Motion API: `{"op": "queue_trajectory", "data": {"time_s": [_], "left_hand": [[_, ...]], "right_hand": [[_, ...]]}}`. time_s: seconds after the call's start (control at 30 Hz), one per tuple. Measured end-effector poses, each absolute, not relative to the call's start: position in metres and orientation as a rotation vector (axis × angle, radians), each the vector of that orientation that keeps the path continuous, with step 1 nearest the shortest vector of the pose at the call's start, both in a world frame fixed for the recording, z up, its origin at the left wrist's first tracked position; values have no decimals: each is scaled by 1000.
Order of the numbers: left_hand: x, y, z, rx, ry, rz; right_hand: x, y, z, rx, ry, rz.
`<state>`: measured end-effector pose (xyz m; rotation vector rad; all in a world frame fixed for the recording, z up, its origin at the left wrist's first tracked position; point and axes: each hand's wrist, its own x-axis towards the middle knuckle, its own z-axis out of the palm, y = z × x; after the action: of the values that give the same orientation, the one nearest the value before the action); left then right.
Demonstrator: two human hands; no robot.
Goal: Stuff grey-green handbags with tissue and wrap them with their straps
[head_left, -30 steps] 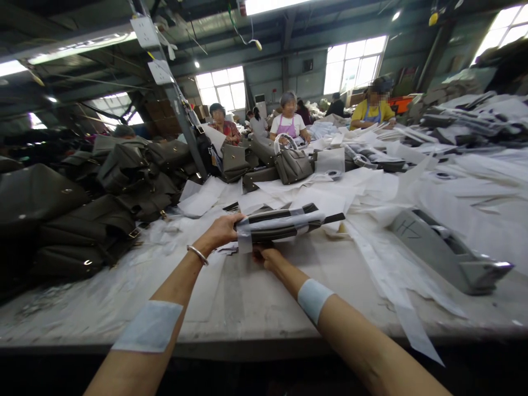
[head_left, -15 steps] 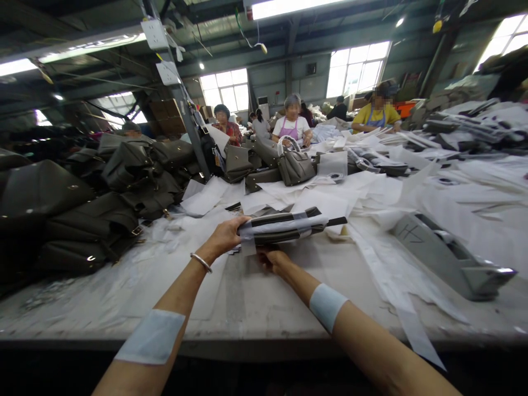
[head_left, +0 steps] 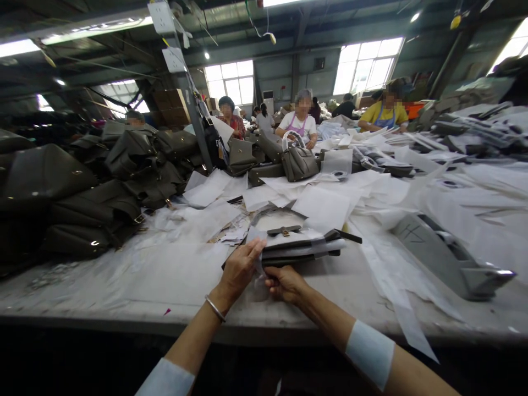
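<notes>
A dark grey bag piece (head_left: 301,250) with white wrapping lies nearly flat on the table, its buckle and curved handle on the far side. My left hand (head_left: 241,269) is closed on its left end, fingers over the white sheet. Just right of it, my right hand (head_left: 284,281) pinches the near edge of the wrapping at the piece's lower left corner. A dark strap end sticks out at the piece's right.
Dark bags (head_left: 82,203) are heaped at the left. White sheets (head_left: 330,206) cover the table's middle and right. A grey box-like form (head_left: 445,256) lies at the right. Beyond the table, a person in a purple apron (head_left: 300,124) and others work.
The bag piece has come down onto the table, nearer me, showing its buckle and handle. Both hands have moved down; my right hand has come out from beneath it to its near edge.
</notes>
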<state>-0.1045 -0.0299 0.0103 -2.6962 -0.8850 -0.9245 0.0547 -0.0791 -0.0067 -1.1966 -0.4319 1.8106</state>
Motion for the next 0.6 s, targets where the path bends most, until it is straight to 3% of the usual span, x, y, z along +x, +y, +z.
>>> {"op": "queue_trajectory", "data": {"time_s": [0.6], "left_hand": [[-102, -51, -21, -2660, -972, -953]], "right_hand": [[67, -125, -25, -1150, -675, 1739]]}}
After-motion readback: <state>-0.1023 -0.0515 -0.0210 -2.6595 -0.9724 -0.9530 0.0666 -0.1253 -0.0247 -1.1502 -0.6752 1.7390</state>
